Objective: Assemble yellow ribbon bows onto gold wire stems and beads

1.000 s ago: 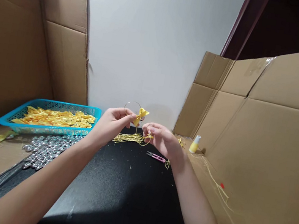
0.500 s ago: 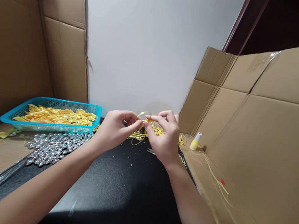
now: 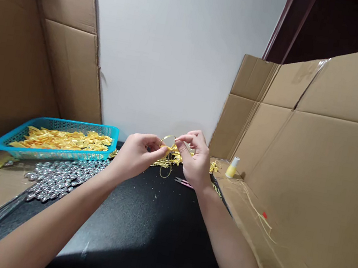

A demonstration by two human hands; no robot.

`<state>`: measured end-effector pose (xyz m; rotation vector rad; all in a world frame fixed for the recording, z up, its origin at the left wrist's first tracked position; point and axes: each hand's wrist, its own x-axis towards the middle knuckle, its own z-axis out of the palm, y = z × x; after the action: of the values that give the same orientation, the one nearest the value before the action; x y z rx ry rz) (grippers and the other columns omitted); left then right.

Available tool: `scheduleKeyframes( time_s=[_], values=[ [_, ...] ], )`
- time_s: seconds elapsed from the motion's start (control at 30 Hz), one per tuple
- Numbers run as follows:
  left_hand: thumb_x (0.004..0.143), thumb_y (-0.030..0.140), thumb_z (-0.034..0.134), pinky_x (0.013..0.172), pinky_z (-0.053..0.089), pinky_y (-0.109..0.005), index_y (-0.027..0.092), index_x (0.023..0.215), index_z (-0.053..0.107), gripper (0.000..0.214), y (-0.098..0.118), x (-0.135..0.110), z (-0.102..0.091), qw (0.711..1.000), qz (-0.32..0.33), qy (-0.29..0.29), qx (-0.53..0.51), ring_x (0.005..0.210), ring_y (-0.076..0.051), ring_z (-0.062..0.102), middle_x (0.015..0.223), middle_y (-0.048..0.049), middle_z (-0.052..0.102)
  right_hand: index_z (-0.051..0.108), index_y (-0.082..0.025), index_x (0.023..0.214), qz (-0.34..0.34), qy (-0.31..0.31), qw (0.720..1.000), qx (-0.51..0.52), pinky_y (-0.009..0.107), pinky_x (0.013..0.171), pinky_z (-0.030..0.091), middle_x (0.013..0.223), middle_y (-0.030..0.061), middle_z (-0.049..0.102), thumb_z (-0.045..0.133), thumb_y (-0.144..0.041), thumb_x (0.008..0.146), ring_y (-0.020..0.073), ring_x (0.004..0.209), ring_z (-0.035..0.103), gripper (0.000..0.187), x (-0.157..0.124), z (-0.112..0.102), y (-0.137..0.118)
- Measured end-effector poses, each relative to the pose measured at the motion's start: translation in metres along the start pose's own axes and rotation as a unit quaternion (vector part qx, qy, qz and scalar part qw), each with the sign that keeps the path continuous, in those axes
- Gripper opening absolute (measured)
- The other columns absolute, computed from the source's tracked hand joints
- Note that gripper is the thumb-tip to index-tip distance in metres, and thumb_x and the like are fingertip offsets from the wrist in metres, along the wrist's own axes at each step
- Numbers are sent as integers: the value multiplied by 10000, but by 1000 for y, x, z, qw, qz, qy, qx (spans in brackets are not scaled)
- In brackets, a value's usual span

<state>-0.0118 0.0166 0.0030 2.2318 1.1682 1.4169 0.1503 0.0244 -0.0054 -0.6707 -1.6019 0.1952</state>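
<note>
Above the far part of the black table, my left hand [image 3: 137,152] pinches a small yellow ribbon piece [image 3: 169,149] between thumb and fingers. A thin yellow cord [image 3: 167,137] arches up from it in a loop. My right hand [image 3: 197,158] is closed just beside, thumb and index fingertip pinched on the cord's end. The exact grip is too small to make out. Behind and below the hands lie yellow cords [image 3: 161,163] and finished-looking yellow ribbon pieces, partly hidden. Near my right wrist lies a pair of pink-handled thread snips [image 3: 184,182].
On the left stands a blue plastic basket [image 3: 57,156] of yellow ribbon pieces, with many silvery beads [image 3: 57,177] before it. A yellow thread spool [image 3: 232,167] stands at right on cardboard. Cardboard walls [image 3: 332,170] flank the black table [image 3: 129,217].
My right fingers have closed from a spread pose into a pinch on the cord, which now arches in a wider loop. The view has shifted slightly, showing more of the snips.
</note>
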Motion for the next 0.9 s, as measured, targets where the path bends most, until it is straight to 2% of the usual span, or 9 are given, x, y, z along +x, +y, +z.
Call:
scheduleKeyframes(
  time_s=[0.2, 0.33, 0.53, 0.73, 0.9],
  values=[
    [785, 342, 581, 425, 246, -205, 157, 611, 583, 254, -5, 3, 2, 998, -28, -34, -48, 455, -78, 353, 510, 31, 465, 561, -244, 853, 64, -11, 990, 125, 286, 615, 475, 913, 21, 598, 554, -387, 884, 104, 668, 554, 147, 3, -4, 1],
    [776, 330, 589, 449, 300, -204, 150, 654, 622, 220, -1, 5, 2, 992, -56, -61, -90, 475, -84, 418, 553, 15, 549, 541, -243, 884, 103, -39, 976, 188, 302, 617, 528, 861, 15, 658, 559, -418, 878, 104, 613, 607, 176, 2, -6, -3],
    [784, 306, 597, 524, 398, -225, 169, 706, 661, 170, -3, 6, 3, 983, -70, -75, -152, 548, -110, 529, 643, -19, 657, 585, -225, 873, 129, -44, 971, 199, 329, 691, 578, 817, 17, 675, 617, -360, 835, 127, 684, 657, 144, 2, -7, -8],
    [803, 329, 598, 559, 404, -229, 173, 716, 647, 184, -5, 5, 5, 977, -77, -75, -182, 582, -105, 534, 685, -11, 667, 602, -220, 814, 135, -23, 965, 224, 319, 683, 591, 779, 1, 703, 706, -364, 746, 123, 651, 658, 190, 3, -6, -7],
    [798, 304, 588, 583, 411, -235, 166, 754, 589, 145, 1, 3, 8, 976, -77, -53, -196, 615, -108, 540, 695, -9, 636, 605, -226, 810, 135, -20, 970, 199, 273, 592, 579, 767, -6, 720, 700, -390, 751, 108, 595, 649, 199, 2, -7, -9]
  ],
)
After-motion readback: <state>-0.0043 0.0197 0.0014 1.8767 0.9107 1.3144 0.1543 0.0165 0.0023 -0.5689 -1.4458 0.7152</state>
